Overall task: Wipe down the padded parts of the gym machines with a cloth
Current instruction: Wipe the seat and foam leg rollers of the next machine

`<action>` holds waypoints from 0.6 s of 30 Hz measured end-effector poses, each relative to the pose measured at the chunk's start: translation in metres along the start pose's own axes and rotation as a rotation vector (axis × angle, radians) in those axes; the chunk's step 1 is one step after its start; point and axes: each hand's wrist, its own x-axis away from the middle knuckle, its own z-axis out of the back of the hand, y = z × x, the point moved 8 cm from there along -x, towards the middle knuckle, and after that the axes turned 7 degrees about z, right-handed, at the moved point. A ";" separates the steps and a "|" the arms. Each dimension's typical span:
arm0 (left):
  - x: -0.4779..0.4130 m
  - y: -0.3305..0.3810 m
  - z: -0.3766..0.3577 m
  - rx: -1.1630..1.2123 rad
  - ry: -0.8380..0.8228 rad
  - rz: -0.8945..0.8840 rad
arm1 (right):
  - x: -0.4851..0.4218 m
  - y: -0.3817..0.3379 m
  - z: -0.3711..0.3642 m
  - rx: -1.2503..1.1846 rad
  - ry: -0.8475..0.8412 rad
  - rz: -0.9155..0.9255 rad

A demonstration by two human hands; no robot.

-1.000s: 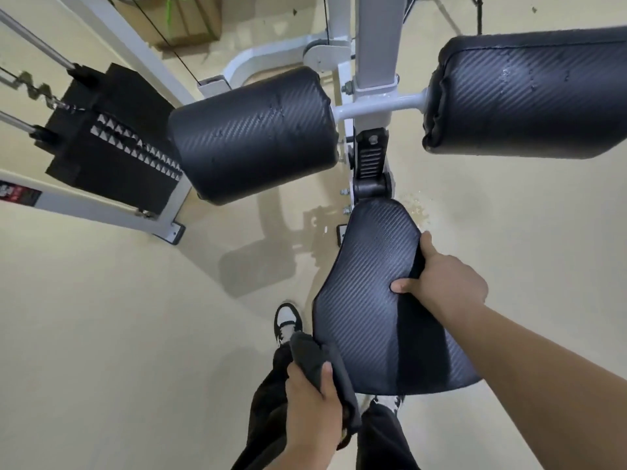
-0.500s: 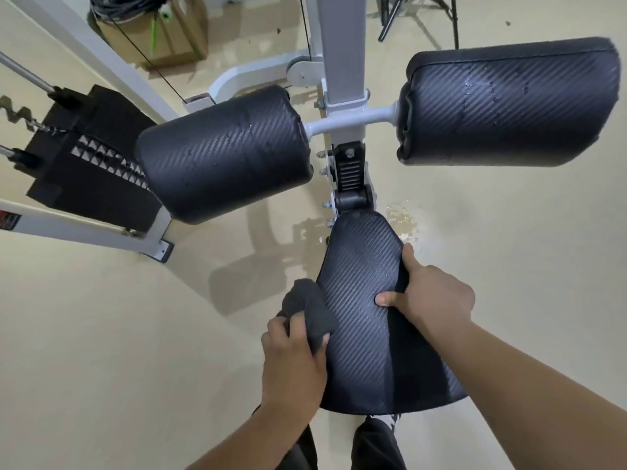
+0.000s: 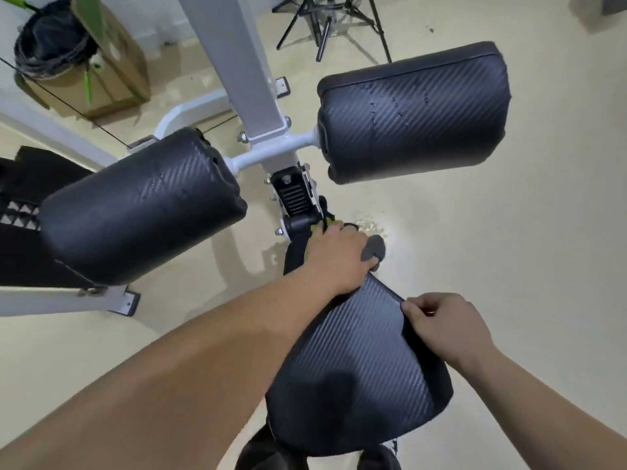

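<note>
- The left hand (image 3: pixel 339 259) was at the narrow far end of the seat pad (image 3: pixel 356 368), near the middle of the frame. Its fingers were curled over a grey cloth (image 3: pixel 375 251) and pressed it onto the padding. Only a fold of the cloth showed, to the right of the knuckles.
- The right hand (image 3: pixel 444 330) was at the pad's right edge, lower right of centre. Its thumb and fingers pinched the rim, apparently to steady the seat.
- A yellow-green scrap showed by the left fingertips. It may have been part of the cloth or a tag on the machine; the blur made it impossible to tell.
- Above, the left roller pad (image 3: pixel 142 205) and right roller pad (image 3: pixel 414 113) flanked the white upright (image 3: pixel 244 72). Both carried pale specks, so I judged them not yet wiped.
- The black adjuster bracket (image 3: pixel 295 195) sat just beside the cloth hand. A stroke carried too far forward could snag the cloth in its ribs or nip a finger.
- A glistening wet patch (image 3: pixel 368 222) lay on the floor right of the bracket. A foot shifted there while the person leaned over the seat could slip.
- With so little cloth spread out, the wipe could miss the pad's sides and underside rim.
</note>
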 end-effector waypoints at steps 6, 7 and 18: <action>0.010 0.085 -0.033 -0.130 -0.183 -0.068 | 0.012 0.042 0.012 -0.607 0.160 -0.169; 0.021 0.098 -0.039 -0.084 -0.162 -0.076 | 0.017 0.050 0.017 -0.548 0.183 -0.168; 0.176 0.166 -0.083 -0.033 0.087 -0.508 | 0.074 0.059 0.034 -0.239 0.078 -0.079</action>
